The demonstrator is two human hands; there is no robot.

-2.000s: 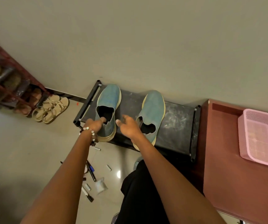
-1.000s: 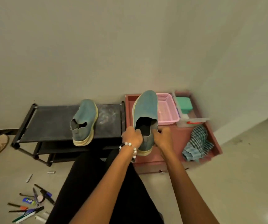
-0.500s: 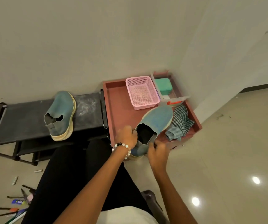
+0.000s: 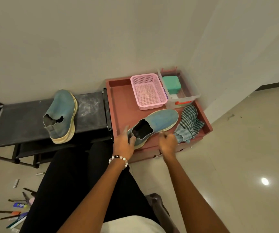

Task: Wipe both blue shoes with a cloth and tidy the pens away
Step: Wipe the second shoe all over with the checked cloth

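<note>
One blue shoe point(image 4: 158, 122) is lying in the red tray point(image 4: 118, 100).
The left hand point(image 4: 123, 142) is gripping its heel; the right hand point(image 4: 168, 142) is hovering loosely curled beside the checked cloth point(image 4: 188, 126). The pink basket point(image 4: 148, 91) is sitting beside a clear box point(image 4: 184, 98) holding a green case point(image 4: 171, 84).

Pink basket point(image 4: 148, 91) in red tray point(image 4: 118, 98)

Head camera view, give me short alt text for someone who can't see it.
A seated person's left hand grips the heel of a blue shoe lying on a red tray, while the right hand hovers beside a checked cloth. A second blue shoe sits on a black rack; pens lie scattered on the floor.
</note>
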